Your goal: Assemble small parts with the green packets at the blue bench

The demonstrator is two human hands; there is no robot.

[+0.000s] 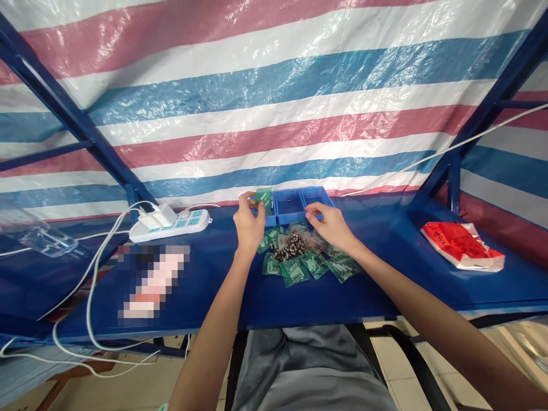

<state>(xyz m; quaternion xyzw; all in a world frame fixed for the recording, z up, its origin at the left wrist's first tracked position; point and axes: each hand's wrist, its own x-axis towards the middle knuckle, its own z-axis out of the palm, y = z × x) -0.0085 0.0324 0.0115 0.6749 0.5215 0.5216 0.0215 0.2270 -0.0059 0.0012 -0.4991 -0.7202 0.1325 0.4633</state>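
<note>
Two bare hands work over a blue table [385,228], watched by me from a distance through the head camera; I place everything by the middle blue bin [291,218], centre of a row of three. The left hand [250,224] is just left of that bin, its fingers pinching a green packet [264,200], which stands raised in front of the left blue bin [271,221].

I judge the packet light and limp: a thin, slick-looking plastic pouch that would bend easily and might slide between dry fingertips. I would hold it by an edge or corner, thumb on the near face and fingers behind, squeezing gently in case the contents are fragile.

The left forearm rises from the lower edge toward the bins, the hand upright with the thumb inward. The right forearm slants in from the lower right; the right hand [329,222] is near the middle bin's right side, by the right blue bin [317,196], bent leftward. Its fingers curl, thumb close to forefinger; I cannot tell whether they grip anything.

Just in front of the middle bin lies a heap of small brownish metallic pieces [292,246], ringed by more green packets [295,274]. Well left of that bin is a white power strip [175,231].
</note>
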